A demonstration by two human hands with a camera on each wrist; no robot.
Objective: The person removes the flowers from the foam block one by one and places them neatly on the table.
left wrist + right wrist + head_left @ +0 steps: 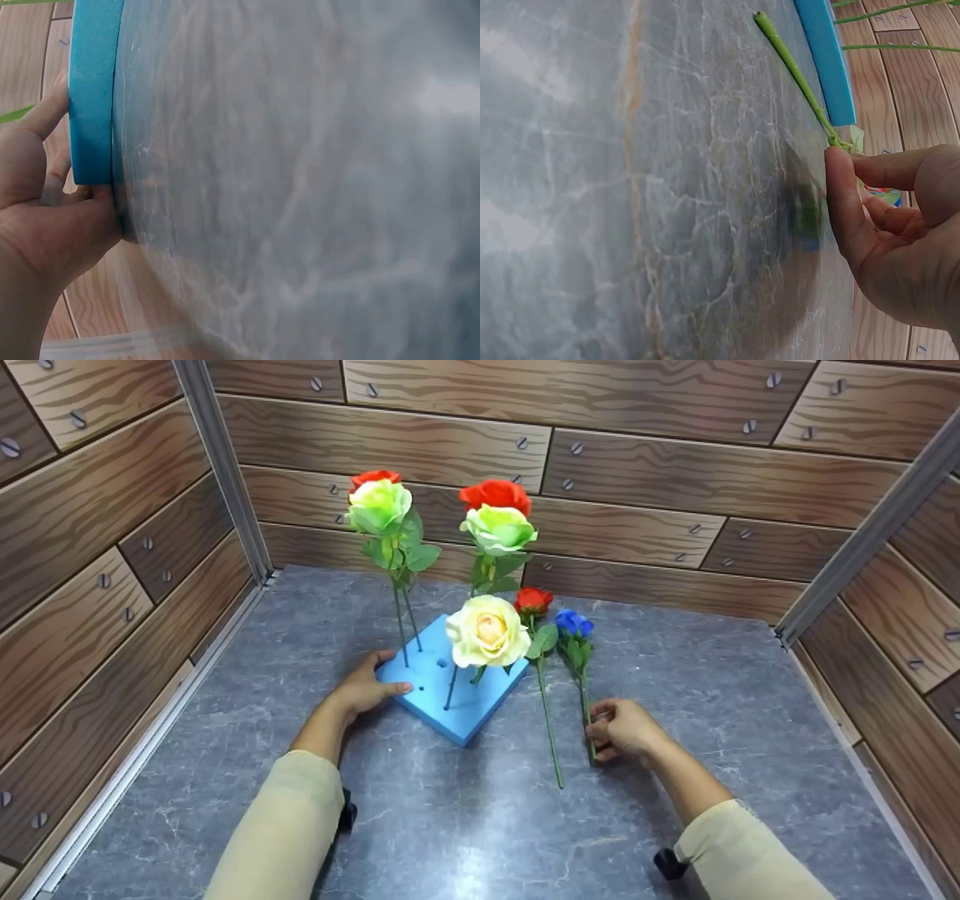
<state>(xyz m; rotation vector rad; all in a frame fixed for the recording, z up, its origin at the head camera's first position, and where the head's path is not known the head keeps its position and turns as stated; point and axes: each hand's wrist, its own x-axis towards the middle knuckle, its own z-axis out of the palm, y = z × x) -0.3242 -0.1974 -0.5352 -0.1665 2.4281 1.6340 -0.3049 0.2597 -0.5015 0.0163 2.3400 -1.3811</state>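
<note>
My left hand (pixel 367 688) grips the left corner of a light blue block (pixel 469 727), thumb on its top. In the left wrist view the fingers wrap the block's edge (pixel 94 97). Several artificial roses stand upright in the block: two red, two pale green ones, and a cream rose (pixel 487 631) leaning forward. Right of the block, my right hand (pixel 626 729) pinches the lower stem of a blue artificial flower (pixel 574 622) lying on the table. A red rose (pixel 533 601) with a long stem lies between block and hand. In the right wrist view a green stem (pixel 795 71) shows beyond the fingertips.
Small holes (pixel 442 664) show in the block's top. The grey marbled table (pixel 480 840) is enclosed by wood-patterned walls (pixel 637 472) behind and at both sides, with metal posts (pixel 225 465) at the back corners.
</note>
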